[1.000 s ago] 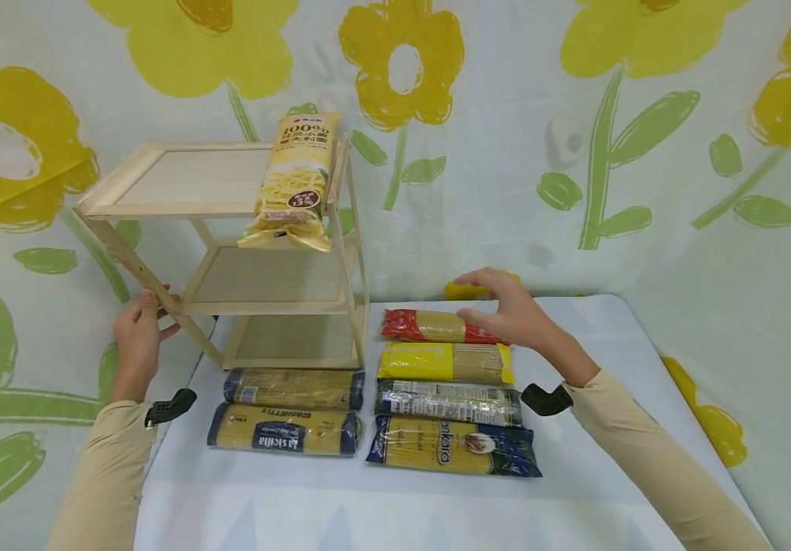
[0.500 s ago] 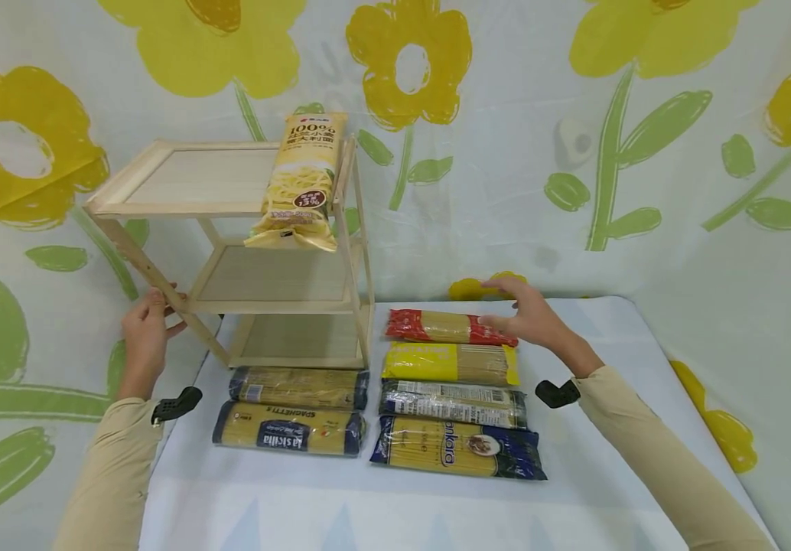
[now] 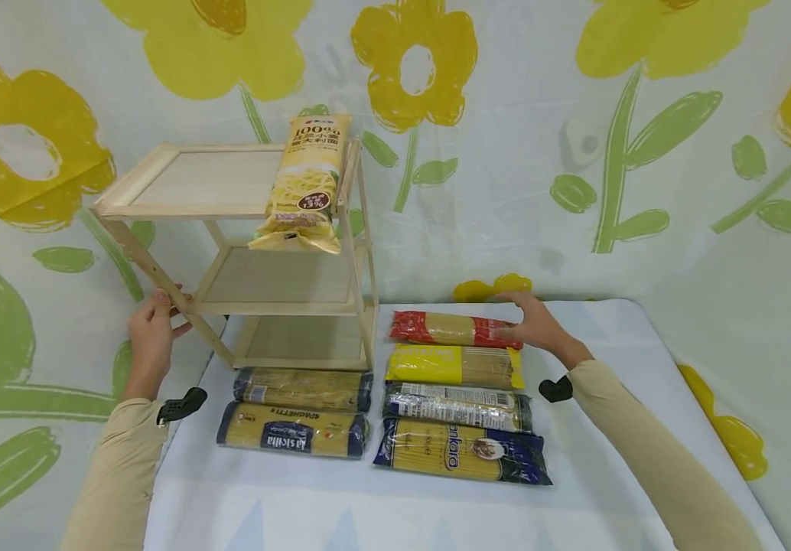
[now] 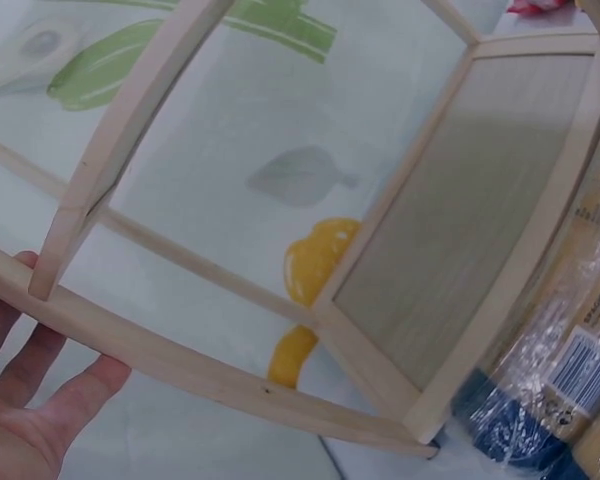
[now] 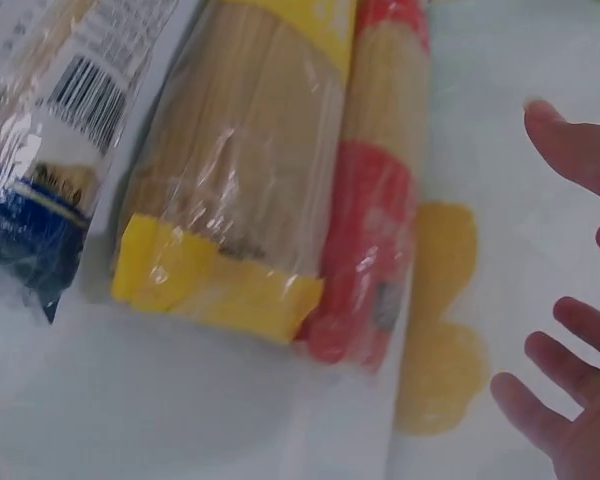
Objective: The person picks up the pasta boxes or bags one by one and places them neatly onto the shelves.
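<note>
This is looking like a staged recording set rather than a lived-in kitchen or shop. A cloth backdrop (image 3: 574, 153) printed with big yellow flowers and green leaves is hanging behind and to both sides, hiding any real walls. A pale cloth is covering the table (image 3: 395, 505), and packets of spaghetti (image 3: 450, 405) are lying on it in neat rows beside a bare wooden three-tier rack (image 3: 244, 252), which is carrying a single noodle packet (image 3: 304, 184). Small black cameras (image 3: 555, 389) are sitting strapped at the person's wrists.
</note>
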Demonstrator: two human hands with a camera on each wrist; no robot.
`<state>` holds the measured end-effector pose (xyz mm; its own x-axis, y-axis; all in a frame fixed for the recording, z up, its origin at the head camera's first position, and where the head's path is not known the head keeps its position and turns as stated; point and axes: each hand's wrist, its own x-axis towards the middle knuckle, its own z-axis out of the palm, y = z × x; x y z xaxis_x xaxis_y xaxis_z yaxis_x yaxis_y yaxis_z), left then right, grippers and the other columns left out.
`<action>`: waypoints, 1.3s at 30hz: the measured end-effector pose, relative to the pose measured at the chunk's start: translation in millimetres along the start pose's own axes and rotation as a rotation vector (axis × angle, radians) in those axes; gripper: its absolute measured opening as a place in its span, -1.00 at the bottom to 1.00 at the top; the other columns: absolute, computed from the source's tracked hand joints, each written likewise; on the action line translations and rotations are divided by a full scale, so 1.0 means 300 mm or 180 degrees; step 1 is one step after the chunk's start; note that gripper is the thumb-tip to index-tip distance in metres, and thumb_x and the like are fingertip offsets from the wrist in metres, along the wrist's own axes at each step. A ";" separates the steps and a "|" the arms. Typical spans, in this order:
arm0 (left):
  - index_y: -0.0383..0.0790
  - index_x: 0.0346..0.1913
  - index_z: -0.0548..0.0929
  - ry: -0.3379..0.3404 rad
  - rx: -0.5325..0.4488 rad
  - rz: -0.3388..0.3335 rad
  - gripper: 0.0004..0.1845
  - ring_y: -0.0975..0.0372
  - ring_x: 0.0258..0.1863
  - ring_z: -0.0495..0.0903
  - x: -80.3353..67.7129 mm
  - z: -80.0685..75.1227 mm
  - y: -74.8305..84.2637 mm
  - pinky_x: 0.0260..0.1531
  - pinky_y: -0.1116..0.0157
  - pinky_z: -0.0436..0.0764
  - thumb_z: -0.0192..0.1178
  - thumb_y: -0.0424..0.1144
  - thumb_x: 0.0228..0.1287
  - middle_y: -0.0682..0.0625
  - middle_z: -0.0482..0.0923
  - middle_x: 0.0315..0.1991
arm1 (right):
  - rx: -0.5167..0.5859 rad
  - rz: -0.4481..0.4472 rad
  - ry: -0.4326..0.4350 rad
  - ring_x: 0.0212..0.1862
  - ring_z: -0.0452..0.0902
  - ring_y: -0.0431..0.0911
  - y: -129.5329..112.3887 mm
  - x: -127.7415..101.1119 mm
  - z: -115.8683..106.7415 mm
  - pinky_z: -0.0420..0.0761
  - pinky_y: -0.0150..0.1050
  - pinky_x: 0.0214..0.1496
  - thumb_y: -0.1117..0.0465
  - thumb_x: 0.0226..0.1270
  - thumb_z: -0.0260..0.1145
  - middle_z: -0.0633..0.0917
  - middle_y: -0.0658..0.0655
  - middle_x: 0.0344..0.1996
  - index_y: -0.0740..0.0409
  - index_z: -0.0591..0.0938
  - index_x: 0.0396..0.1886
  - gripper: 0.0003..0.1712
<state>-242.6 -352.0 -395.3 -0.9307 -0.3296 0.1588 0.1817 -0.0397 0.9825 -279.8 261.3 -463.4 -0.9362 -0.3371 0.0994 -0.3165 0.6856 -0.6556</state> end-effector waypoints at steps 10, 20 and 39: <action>-0.20 0.06 0.62 -0.0092 0.0015 -0.0024 -0.57 0.30 -0.13 0.54 -0.003 -0.007 0.001 -0.35 0.41 0.64 -0.02 0.01 0.37 0.04 0.59 -0.17 | -0.0174 0.0491 -0.0469 0.33 0.03 0.37 0.099 0.036 0.073 0.27 0.34 0.20 0.10 0.17 0.43 0.07 0.46 0.37 0.26 0.18 0.42 -0.08; -0.21 0.06 0.63 -0.0032 0.0076 0.0006 -0.57 0.29 -0.13 0.53 -0.009 -0.001 0.002 -0.37 0.42 0.65 0.00 0.02 0.37 0.03 0.58 -0.15 | -0.0812 0.0529 -0.0724 -0.05 0.35 0.17 0.117 0.049 0.150 0.44 0.02 -0.16 0.28 0.11 0.26 0.44 0.33 0.14 0.18 0.31 0.34 -0.27; -0.19 0.08 0.61 0.0003 0.0181 -0.0013 -0.56 0.30 -0.12 0.52 -0.007 -0.004 0.000 -0.35 0.42 0.64 -0.04 0.01 0.38 0.03 0.57 -0.14 | -0.1255 0.0312 -0.0544 -0.09 0.36 0.19 0.128 0.081 0.186 0.48 0.16 -0.19 0.35 0.00 0.37 0.51 0.29 -0.03 0.17 0.39 0.25 -0.27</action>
<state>-240.2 -352.4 -395.8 -0.9311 -0.3305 0.1546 0.1595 0.0124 0.9871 -306.2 243.6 -527.9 -0.9364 -0.3374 -0.0962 -0.2926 0.9023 -0.3166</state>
